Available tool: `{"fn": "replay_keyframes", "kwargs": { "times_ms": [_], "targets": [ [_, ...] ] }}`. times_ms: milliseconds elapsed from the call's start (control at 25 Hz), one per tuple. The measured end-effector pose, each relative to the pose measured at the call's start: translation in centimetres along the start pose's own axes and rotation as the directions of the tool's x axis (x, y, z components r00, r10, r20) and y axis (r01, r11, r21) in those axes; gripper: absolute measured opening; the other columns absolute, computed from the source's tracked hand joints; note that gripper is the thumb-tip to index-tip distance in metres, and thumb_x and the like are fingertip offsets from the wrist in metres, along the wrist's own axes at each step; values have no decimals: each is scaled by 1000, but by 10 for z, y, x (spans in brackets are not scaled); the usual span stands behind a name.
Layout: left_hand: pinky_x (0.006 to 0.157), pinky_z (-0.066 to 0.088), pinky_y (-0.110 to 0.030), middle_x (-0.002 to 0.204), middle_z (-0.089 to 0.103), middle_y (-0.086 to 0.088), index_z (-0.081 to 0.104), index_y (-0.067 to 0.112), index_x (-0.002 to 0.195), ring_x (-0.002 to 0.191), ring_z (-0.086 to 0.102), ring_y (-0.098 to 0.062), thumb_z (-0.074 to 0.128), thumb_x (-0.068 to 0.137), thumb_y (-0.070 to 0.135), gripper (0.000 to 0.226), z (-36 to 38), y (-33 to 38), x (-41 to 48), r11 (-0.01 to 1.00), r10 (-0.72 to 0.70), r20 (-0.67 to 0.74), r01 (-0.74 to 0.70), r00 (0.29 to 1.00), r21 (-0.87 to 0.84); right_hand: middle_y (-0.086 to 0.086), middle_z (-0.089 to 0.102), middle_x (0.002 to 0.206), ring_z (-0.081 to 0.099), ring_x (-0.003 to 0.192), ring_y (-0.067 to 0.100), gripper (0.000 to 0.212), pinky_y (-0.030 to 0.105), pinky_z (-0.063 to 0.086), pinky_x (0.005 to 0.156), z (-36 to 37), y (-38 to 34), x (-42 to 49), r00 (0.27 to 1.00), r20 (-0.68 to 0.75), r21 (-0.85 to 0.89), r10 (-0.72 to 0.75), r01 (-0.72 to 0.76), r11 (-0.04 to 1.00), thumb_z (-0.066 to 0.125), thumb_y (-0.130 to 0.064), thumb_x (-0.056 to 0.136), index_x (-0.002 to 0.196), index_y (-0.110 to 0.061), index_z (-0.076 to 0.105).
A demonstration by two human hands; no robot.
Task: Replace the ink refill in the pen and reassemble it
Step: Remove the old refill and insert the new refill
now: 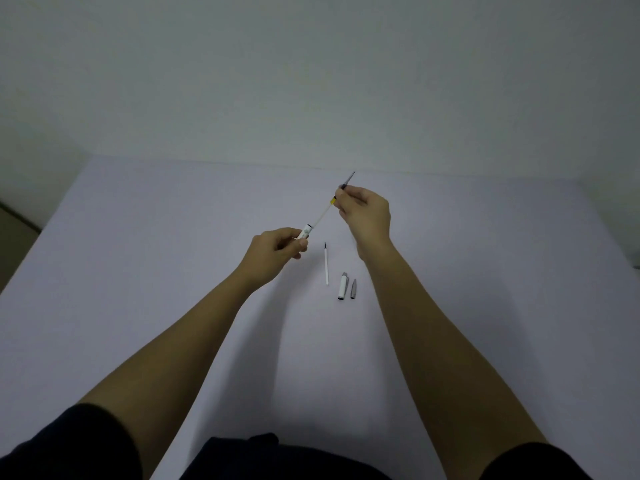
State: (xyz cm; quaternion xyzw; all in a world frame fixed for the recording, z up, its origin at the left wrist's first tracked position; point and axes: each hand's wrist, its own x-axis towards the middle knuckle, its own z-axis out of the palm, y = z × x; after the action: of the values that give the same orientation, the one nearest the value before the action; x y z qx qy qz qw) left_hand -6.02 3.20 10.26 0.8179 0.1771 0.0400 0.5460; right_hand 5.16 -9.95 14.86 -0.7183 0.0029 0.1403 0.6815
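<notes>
— Where's the refill?

— The refill [323, 214] is pinched near its dark tip in my right hand [365, 216], its pale tail running down into the white pen barrel [306, 231], which my left hand [277, 251] grips (both raised above the table).

— And on the table [138, 271]?

— 3 loose pieces: a second refill [326, 265], then a white cap [342, 286] just beside a small grey tip [353, 289], all between my forearms.

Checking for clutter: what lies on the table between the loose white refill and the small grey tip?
In the head view, only the white pen cap lies between the refill and the grey tip.
</notes>
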Motion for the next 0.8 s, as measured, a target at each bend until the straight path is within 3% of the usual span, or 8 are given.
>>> {"fn": "replay_keyframes", "kwargs": {
  "times_ms": [80, 320, 640, 800],
  "targets": [
    [64, 44, -16, 89, 72, 1, 69, 24, 98, 68, 64, 4, 58, 89, 29, 15, -1, 2, -2, 1000, 8, 14, -8, 1000, -5, 2, 71, 89, 69, 93, 20, 14, 40, 53, 95, -1, -1, -1, 1000, -3, 5, -7, 7, 1000, 68, -22, 82, 95, -16, 68],
    [59, 43, -5, 89, 72, 2, 69, 25, 100, 70, 65, 3, 57, 89, 30, 16, 0, 6, -4, 1000, 25, 29, -26, 999, 8, 4, 71, 93, 69, 93, 20, 16, 39, 54, 94, -4, -6, -3, 1000, 12, 20, -16, 16, 1000, 68, -22, 82, 96, -15, 69],
    [60, 44, -8, 86, 71, 9, 67, 26, 100, 69, 66, 2, 58, 90, 29, 14, -2, 15, -4, 998, 47, 11, -47, 999, -41, 8, 73, 97, 69, 94, 18, 21, 39, 53, 95, -3, -7, -9, 999, 24, -14, -25, 25, 1000, 68, -21, 82, 100, -11, 69],
    [57, 43, -5, 84, 70, 7, 67, 22, 102, 64, 64, 5, 58, 91, 28, 16, -3, 22, -3, 996, 56, -9, -56, 998, -67, 3, 73, 90, 70, 91, 17, 9, 39, 53, 96, 0, -6, -14, 995, 98, -53, 6, -1, 999, 70, -23, 78, 87, -20, 70]
  ]
}}
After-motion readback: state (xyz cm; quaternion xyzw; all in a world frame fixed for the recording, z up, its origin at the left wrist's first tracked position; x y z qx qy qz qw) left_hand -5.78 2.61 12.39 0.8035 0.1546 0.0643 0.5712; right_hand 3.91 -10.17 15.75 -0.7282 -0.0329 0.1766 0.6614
